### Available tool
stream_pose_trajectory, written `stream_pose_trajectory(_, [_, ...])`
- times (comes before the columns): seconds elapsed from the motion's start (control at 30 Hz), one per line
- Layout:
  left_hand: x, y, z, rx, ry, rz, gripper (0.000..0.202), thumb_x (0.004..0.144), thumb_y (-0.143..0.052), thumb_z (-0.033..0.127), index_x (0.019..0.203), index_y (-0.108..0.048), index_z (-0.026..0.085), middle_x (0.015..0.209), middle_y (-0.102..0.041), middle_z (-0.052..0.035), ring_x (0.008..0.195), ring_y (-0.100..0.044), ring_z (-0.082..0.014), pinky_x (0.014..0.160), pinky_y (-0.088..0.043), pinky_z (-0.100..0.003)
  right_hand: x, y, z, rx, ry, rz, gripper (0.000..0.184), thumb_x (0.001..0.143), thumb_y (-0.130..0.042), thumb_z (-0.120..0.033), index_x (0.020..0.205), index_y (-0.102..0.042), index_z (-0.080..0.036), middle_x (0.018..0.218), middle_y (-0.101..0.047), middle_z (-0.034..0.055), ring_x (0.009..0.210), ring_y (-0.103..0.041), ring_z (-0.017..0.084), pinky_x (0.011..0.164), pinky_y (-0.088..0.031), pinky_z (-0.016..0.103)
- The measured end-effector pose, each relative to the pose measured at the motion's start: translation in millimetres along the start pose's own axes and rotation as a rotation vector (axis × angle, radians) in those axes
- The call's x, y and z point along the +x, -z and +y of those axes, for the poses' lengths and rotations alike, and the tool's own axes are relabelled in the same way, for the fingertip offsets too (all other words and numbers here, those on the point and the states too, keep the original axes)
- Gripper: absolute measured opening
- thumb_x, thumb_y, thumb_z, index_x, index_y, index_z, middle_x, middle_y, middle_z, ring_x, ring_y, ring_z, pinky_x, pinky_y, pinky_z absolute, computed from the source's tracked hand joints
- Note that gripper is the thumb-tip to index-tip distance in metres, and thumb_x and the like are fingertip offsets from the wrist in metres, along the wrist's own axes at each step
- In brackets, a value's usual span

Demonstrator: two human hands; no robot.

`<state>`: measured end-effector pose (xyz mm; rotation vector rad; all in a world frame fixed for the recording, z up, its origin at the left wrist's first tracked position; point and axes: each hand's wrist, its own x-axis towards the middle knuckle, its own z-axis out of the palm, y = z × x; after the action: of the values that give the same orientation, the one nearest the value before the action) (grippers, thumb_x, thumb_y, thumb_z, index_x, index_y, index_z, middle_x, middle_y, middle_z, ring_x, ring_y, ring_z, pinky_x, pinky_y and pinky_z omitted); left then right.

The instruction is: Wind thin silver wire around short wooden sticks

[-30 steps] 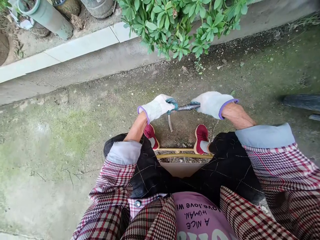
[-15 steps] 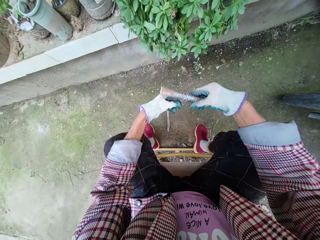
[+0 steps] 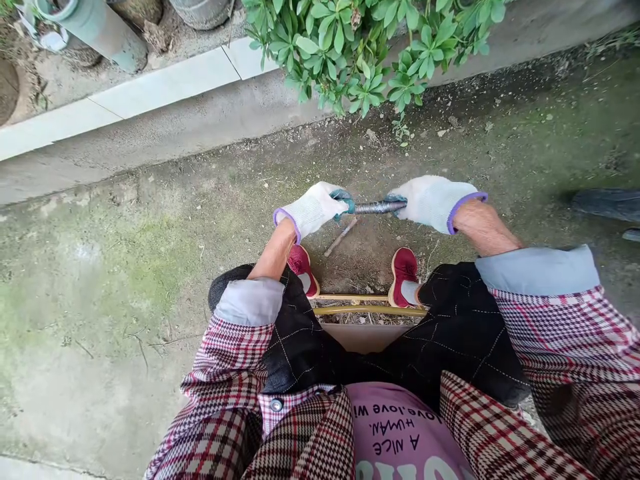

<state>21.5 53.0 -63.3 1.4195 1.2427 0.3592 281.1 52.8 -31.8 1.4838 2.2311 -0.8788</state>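
Observation:
My left hand (image 3: pixel 320 205), in a white glove with blue-green coated fingers, is closed on the left end of a short stick wrapped in shiny silvery material (image 3: pixel 379 207). My right hand (image 3: pixel 425 202), gloved the same way, grips its right end. The wrapped stick lies nearly level between them, both ends hidden by the gloves. Below my left hand a thin pale brown stick (image 3: pixel 341 237) slants down to the left; I cannot tell whether it joins the wrapped one.
A leafy green plant (image 3: pixel 365 53) overhangs a low concrete wall with a white tiled ledge (image 3: pixel 170 87). Pots and a tilted pale green pipe (image 3: pixel 103 30) stand behind it. A dark shoe (image 3: pixel 607 203) is at the right. Yellow bars (image 3: pixel 367 310) run between my red shoes.
The wrapped stick has turned to lie more level and looks darker. The thin stick below has swung from upright to slanted. My right hand has rolled, hiding more of its fingers.

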Motion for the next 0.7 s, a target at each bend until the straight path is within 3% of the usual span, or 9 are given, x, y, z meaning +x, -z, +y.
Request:
stream_pose_trajectory(0.13, [-1, 1.3, 6, 0.037, 0.018, -0.002, 0.012, 0.076, -0.066, 0.027, 0.077, -0.076, 0.020, 0.073, -0.072, -0.0004, 0.068, -0.052, -0.0156, 0.069, -0.046, -0.034, -9, 0, 3, 0.074, 0.106, -0.110, 0.007, 0.077, -0.073, -0.016, 0.077, -0.069, -0.022, 0.065, -0.061, -0.0017, 0.059, -0.045, 0.013, 0.062, -0.033, 0.033])
stream_pose_trajectory(0.23, [-3, 3.3, 13, -0.031, -0.023, -0.047, 0.009, 0.076, -0.070, 0.025, 0.076, -0.075, 0.017, 0.078, -0.073, -0.0017, 0.074, -0.060, -0.0157, 0.074, -0.052, -0.032, -15, 3, 5, 0.314, 0.219, -0.148, 0.006, 0.077, -0.075, -0.026, 0.077, -0.070, -0.023, 0.062, -0.058, -0.0058, 0.059, -0.047, 0.012, 0.060, -0.036, 0.029])
stream_pose_trajectory(0.4, [-1, 3.8, 24, -0.168, -0.019, -0.063, 0.004, 0.082, -0.071, 0.019, 0.080, -0.072, 0.015, 0.085, -0.075, -0.0052, 0.081, -0.068, -0.0179, 0.080, -0.056, -0.031, -18, 12, -4, 0.737, 0.172, 0.026, 0.032, 0.070, -0.083, -0.048, 0.082, -0.068, -0.023, 0.073, -0.062, -0.0011, 0.069, -0.056, 0.017, 0.062, -0.047, 0.032])
stream_pose_trajectory(0.57, [-1, -9.1, 28, -0.256, -0.010, -0.043, 0.011, 0.089, -0.061, 0.011, 0.082, -0.070, 0.012, 0.084, -0.074, -0.0069, 0.070, -0.065, -0.0125, 0.081, -0.057, -0.031, -13, 13, -23, 0.903, 0.050, 0.175, 0.027, 0.073, -0.084, -0.043, 0.084, -0.067, -0.027, 0.082, -0.067, 0.0037, 0.073, -0.061, 0.023, 0.070, -0.059, 0.043])
stream_pose_trajectory(0.7, [-8, -20.8, 28, -0.192, -0.031, -0.107, 0.017, 0.086, -0.057, 0.008, 0.083, -0.073, 0.010, 0.082, -0.073, -0.0056, 0.070, -0.062, -0.0109, 0.076, -0.053, -0.027, 0, 7, -29, 0.969, -0.003, 0.285, 0.022, 0.077, -0.082, -0.036, 0.078, -0.063, -0.026, 0.078, -0.063, 0.0034, 0.069, -0.057, 0.021, 0.068, -0.059, 0.043])
